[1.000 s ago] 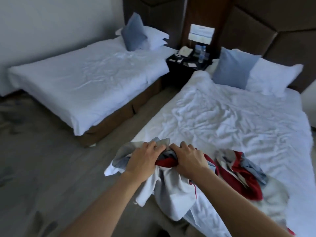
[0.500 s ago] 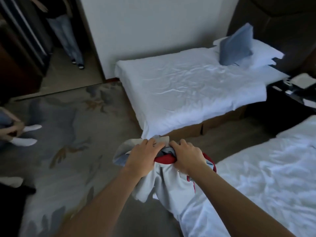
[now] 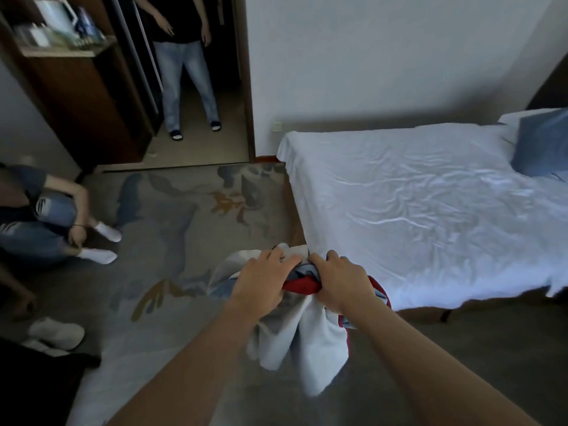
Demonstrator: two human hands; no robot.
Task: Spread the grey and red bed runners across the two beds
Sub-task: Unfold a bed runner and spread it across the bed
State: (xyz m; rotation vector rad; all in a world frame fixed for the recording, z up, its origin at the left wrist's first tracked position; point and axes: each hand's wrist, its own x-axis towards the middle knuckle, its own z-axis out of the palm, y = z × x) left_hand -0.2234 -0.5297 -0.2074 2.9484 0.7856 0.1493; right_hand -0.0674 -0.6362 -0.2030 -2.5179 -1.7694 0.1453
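A bunched grey and red bed runner is held in front of the body, at 6 o'clock in the head view, above the patterned carpet. The left hand and the right hand are shown side by side, nearly touching; each grip is closed tight, its fingers curled round the gathered upper folds. A red band is seen between the two hands, and pale grey cloth hangs in loose folds below them, clear of the floor. The white bed, wrinkled and with no runner on it, lies at 2 o'clock, its near corner just behind the bundle; a blue cushion rests at its head end, at 3 o'clock. Only this one bed and this one runner are in view.

The step in hand is judged to be the carrying of the runner to this bed, with spreading not yet begun. For a good result, the bundle is best brought over the foot end, one short edge found and pinched at its two corners, and the hands drawn well apart so that the cloth is opened flat and set square across the bed, away from the cushion. A person standing in the doorway at 11 o'clock and a person seated on the floor at 9 o'clock are both well apart from the work.
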